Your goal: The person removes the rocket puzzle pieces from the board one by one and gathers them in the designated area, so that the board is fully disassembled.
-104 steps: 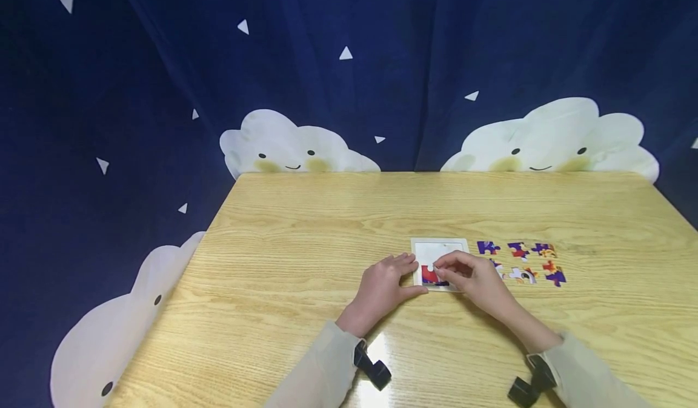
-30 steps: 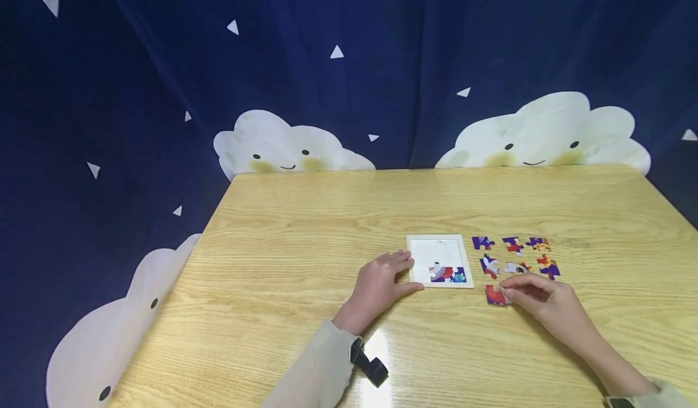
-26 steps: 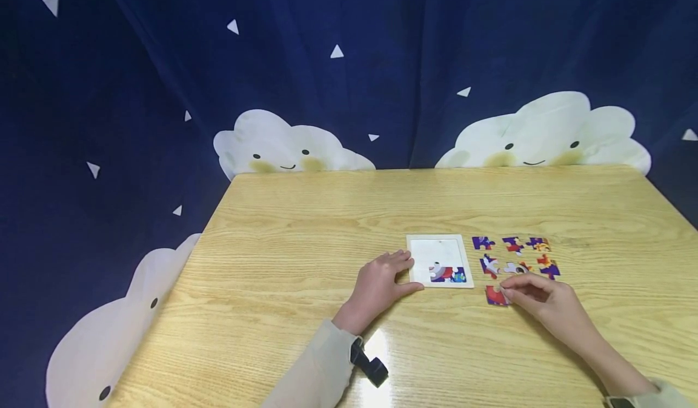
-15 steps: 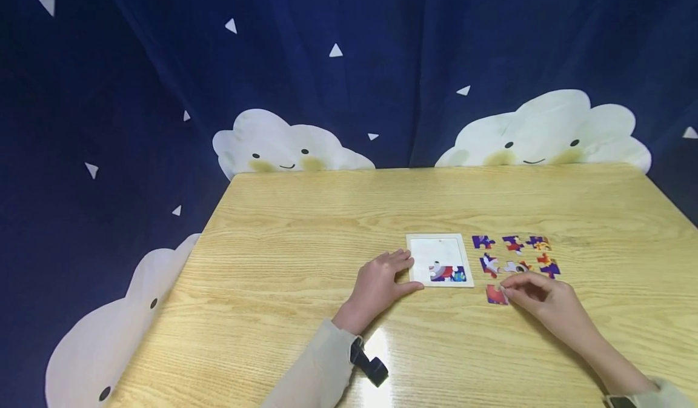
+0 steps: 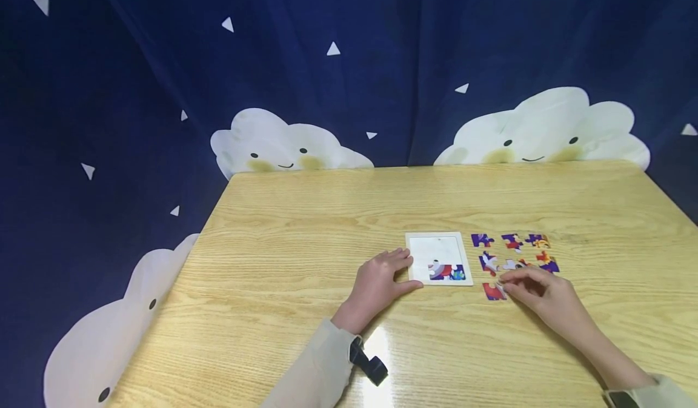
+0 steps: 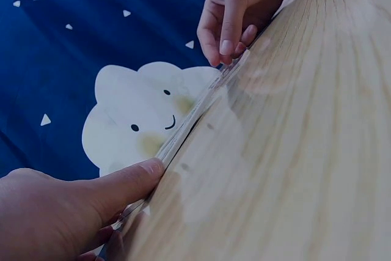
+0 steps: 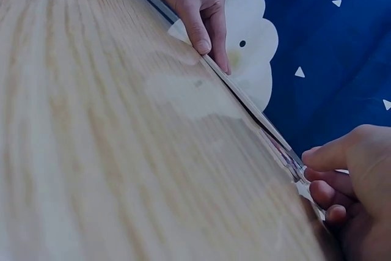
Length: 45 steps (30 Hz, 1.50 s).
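Note:
In the head view my right hand (image 5: 553, 305) pinches the upper right corner of a red and purple jigsaw piece (image 5: 492, 291), low over the table right of a white puzzle tray (image 5: 432, 249). My left hand (image 5: 380, 282) rests at the tray's left side, fingers extended along that edge and thumb near the lower left corner. Two joined pieces (image 5: 447, 271) fill the middle and right of the tray's bottom row; the white base shows elsewhere. In the right wrist view the right hand's thumb (image 7: 330, 154) and fingers meet at the piece, seen nearly edge-on.
Several loose jigsaw pieces lie right of the tray, among them a purple one (image 5: 482, 240), a white and purple one (image 5: 488, 264) and an orange and purple one (image 5: 547, 261). A wooden table (image 5: 305, 232) reaches back to a blue curtain (image 5: 305, 74) with clouds.
Since 3.5 seconds ago the red piece has left the tray's lower left and moved right with my right hand. Within the last half second it has turned slightly. My left hand stays at the tray.

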Tool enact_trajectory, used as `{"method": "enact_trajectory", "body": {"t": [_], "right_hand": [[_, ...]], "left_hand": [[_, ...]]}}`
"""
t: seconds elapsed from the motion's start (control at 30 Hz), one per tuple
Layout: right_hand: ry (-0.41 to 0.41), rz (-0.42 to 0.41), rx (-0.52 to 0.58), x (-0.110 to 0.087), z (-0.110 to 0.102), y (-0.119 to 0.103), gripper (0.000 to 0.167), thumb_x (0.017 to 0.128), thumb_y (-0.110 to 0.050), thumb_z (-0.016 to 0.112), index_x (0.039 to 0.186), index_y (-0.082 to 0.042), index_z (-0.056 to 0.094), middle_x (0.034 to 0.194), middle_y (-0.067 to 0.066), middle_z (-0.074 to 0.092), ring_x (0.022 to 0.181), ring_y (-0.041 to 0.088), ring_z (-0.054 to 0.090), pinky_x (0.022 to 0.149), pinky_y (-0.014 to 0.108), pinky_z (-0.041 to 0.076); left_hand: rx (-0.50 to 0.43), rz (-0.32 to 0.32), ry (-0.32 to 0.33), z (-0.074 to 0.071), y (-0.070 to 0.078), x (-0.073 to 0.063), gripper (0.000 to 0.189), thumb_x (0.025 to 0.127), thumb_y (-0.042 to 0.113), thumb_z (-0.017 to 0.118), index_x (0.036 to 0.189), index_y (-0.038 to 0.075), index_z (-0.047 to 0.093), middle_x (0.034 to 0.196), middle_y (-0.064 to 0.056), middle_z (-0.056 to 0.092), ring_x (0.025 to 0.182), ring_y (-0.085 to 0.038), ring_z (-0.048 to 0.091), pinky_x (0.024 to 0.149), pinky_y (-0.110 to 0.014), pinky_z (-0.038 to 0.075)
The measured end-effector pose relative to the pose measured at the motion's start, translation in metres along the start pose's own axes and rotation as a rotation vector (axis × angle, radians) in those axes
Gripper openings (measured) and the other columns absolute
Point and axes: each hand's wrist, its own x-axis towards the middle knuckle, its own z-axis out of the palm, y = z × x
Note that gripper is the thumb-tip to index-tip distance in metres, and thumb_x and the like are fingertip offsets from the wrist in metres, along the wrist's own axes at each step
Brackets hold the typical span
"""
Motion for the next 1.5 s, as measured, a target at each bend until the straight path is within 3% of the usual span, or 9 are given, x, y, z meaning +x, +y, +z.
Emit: {"method": "enact_trajectory", "body": {"t": [0.33, 0.67, 1.0, 1.23, 1.5], "right_hand": [[0.027, -0.015, -0.011, 0.001, 0.003, -0.001, 0.014, 0.084, -0.013, 0.076, 0.096, -0.017, 0.072, 0.085, -0.027, 0.064, 0.065, -0.002, 0.053, 0.054, 0.013, 0.043], [0.077, -0.233, -0.022, 0.019, 0.024, -0.015, 0.028, 0.070, 0.007, 0.081, 0.090, -0.010, 0.072, 0.077, -0.007, 0.063, 0.064, -0.006, 0.046, 0.052, 0.011, 0.038], [-0.044, -0.250, -0.057, 0.041, 0.044, -0.036, 0.028, 0.074, -0.006, 0.082, 0.099, -0.007, 0.072, 0.074, -0.010, 0.058, 0.064, -0.005, 0.043, 0.052, 0.014, 0.040], [-0.138, -0.234, -0.011, 0.054, 0.052, -0.048, 0.024, 0.077, -0.005, 0.081, 0.099, -0.006, 0.071, 0.075, -0.007, 0.061, 0.066, -0.005, 0.047, 0.054, 0.015, 0.045], [-0.189, -0.211, 0.007, 0.058, 0.054, -0.051, 0.022, 0.079, -0.004, 0.079, 0.099, -0.004, 0.070, 0.076, -0.005, 0.062, 0.066, -0.004, 0.049, 0.055, 0.016, 0.046]], "left_hand": [[0.017, 0.000, -0.005, 0.000, 0.000, 0.000, 0.054, 0.080, 0.052, 0.074, 0.121, 0.017, 0.071, 0.131, 0.002, 0.065, 0.125, -0.012, 0.061, 0.107, -0.031, 0.049], [0.017, -0.005, -0.012, 0.000, 0.001, 0.000, 0.054, 0.080, 0.052, 0.073, 0.121, 0.017, 0.070, 0.132, 0.002, 0.065, 0.125, -0.012, 0.061, 0.107, -0.031, 0.049], [0.024, 0.000, 0.000, -0.001, 0.001, 0.000, 0.053, 0.080, 0.052, 0.074, 0.119, 0.017, 0.071, 0.131, 0.001, 0.065, 0.123, -0.012, 0.062, 0.106, -0.031, 0.050], [0.040, 0.004, 0.003, 0.002, 0.000, 0.000, 0.053, 0.080, 0.053, 0.073, 0.120, 0.018, 0.071, 0.131, 0.003, 0.065, 0.123, -0.011, 0.062, 0.106, -0.030, 0.050], [0.041, 0.007, 0.005, 0.000, 0.000, 0.000, 0.053, 0.081, 0.053, 0.073, 0.120, 0.018, 0.071, 0.131, 0.003, 0.066, 0.123, -0.011, 0.062, 0.106, -0.030, 0.050]]}}
